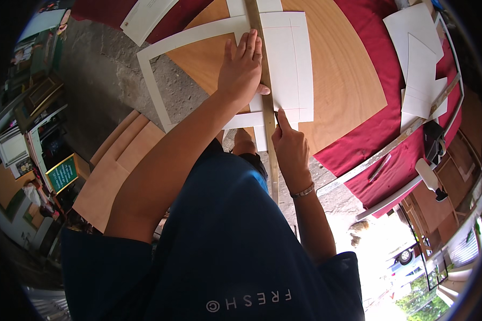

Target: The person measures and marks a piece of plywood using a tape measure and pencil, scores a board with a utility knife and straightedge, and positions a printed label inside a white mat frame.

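Note:
A long wooden straightedge (271, 107) lies across a white mat board (289, 59) marked with thin red lines. My left hand (242, 69) presses flat on the straightedge, its fingers stretched along it and the thumb near its right edge. Lower down, my right hand (291, 142) is closed around a slim dark cutter knife (277, 116), mostly hidden in the fingers. The index finger points along the tool, beside the straightedge and near the board's lower edge. Left of the straightedge, the white board has a large window opening with a narrow border (155, 88).
Beneath the board is a brown wooden panel (348, 85) on a red cloth (359, 32). White sheets (420, 69) lie at the right, near a long pale strip (391, 147). Tan boards (120, 166) stand at the left above the concrete floor (102, 59).

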A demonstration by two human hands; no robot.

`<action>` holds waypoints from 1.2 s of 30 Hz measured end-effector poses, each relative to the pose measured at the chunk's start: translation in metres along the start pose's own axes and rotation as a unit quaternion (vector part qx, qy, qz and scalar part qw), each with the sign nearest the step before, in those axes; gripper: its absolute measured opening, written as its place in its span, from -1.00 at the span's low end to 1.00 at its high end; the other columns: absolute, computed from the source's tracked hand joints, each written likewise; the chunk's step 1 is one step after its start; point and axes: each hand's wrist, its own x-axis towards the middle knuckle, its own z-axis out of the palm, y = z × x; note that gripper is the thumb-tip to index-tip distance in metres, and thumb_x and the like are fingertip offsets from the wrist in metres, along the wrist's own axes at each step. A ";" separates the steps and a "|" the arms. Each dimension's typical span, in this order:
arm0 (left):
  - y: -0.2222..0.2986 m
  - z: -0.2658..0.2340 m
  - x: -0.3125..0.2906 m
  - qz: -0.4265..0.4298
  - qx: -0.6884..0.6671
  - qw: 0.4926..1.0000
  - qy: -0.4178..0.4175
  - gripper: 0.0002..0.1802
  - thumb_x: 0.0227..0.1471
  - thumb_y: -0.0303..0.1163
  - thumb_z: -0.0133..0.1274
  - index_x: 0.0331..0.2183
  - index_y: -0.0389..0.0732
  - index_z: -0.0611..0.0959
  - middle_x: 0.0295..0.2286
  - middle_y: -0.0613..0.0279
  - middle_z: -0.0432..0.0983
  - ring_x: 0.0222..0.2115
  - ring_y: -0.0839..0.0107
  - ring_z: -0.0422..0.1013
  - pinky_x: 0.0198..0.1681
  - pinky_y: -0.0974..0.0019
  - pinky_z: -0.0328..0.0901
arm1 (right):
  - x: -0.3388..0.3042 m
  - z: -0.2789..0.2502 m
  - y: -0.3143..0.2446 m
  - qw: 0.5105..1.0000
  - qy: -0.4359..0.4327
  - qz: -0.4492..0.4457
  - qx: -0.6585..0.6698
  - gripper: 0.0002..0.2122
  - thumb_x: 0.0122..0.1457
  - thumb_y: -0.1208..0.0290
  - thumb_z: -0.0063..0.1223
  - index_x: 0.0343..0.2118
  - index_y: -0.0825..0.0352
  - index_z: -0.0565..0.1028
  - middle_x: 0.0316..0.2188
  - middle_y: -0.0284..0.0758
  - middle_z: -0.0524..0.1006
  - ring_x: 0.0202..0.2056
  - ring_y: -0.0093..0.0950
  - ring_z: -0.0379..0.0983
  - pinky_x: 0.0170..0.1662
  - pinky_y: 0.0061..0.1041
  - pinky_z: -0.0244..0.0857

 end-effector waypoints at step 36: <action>-0.022 -0.029 0.075 -0.011 0.009 0.997 0.076 -0.11 -0.20 0.12 0.38 0.03 -0.27 0.47 -0.02 -0.01 0.43 0.03 0.06 0.36 0.08 0.00 0.28 | -0.274 0.032 0.114 0.927 0.293 0.126 0.199 -0.79 -0.20 0.53 0.27 -0.50 0.31 0.42 -0.60 -0.25 0.41 -0.55 -0.23 0.40 -0.44 -0.30 0.31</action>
